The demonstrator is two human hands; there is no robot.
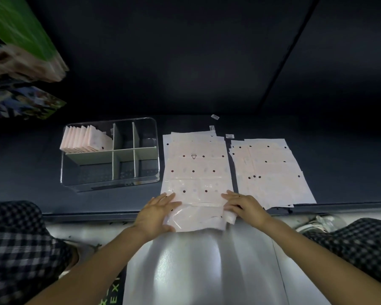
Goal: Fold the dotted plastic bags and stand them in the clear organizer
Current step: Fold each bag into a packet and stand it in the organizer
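Clear organizer (pixel 110 181) on dark tabletop (pixel 31 172), six compartments; back-left one holds a row of folded bags (pixel 84 139) standing upright, the rest bare. Two stacks of flat dotted bags just right of it: near stack (pixel 196 168), far stack (pixel 271 172). Left hand (pixel 156 214) flat, fingers straight, on near stack's front edge. Right hand (pixel 244 208) pinches the front-right corner, lifted and curled over.
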